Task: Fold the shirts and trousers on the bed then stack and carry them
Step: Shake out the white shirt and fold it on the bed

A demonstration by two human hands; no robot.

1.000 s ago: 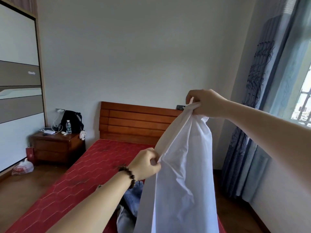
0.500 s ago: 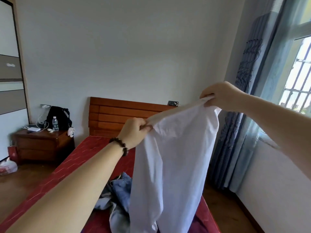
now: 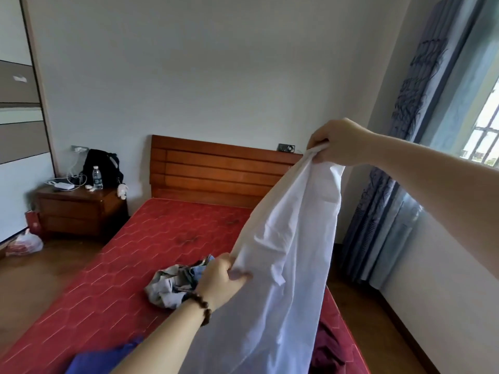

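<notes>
The white garment (image 3: 283, 265) runs off the bottom edge, so its lower end is unseen; it hides part of the dark red cloth (image 3: 329, 349); the blue cloth (image 3: 102, 360) is cropped, possibly a shirt.

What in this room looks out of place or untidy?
A crumpled bundle of grey and blue clothes lies unfolded on the red mattress, which shows dark stains near its middle. A plastic bag sits on the floor beside the nightstand. Nothing looks broken.
</notes>
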